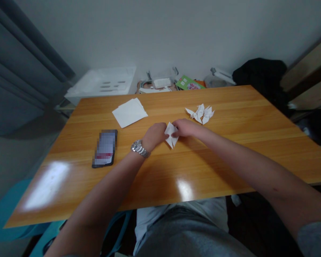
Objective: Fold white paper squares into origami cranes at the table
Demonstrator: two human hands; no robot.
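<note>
Between my two hands is a small white folded paper [171, 129], diamond-shaped, with a slit running up from its lower point. My left hand [155, 135] is closed on its left edge, thumb on top. On the right edge, my right hand [185, 127] pinches it the same way. A silver watch [140, 148] circles my left wrist. Several folded paper pieces with pointed tips [201, 114] lie in a cluster beyond my right hand. A stack of white paper sheets [130, 112] rests beyond my left hand.
A phone [105, 148], its screen blurred, lies left of my left hand on the wooden table [214, 175]. Behind the table's far edge are a white plastic tray [107, 80], a green booklet [188, 82] and a black cloth-like heap [259, 73].
</note>
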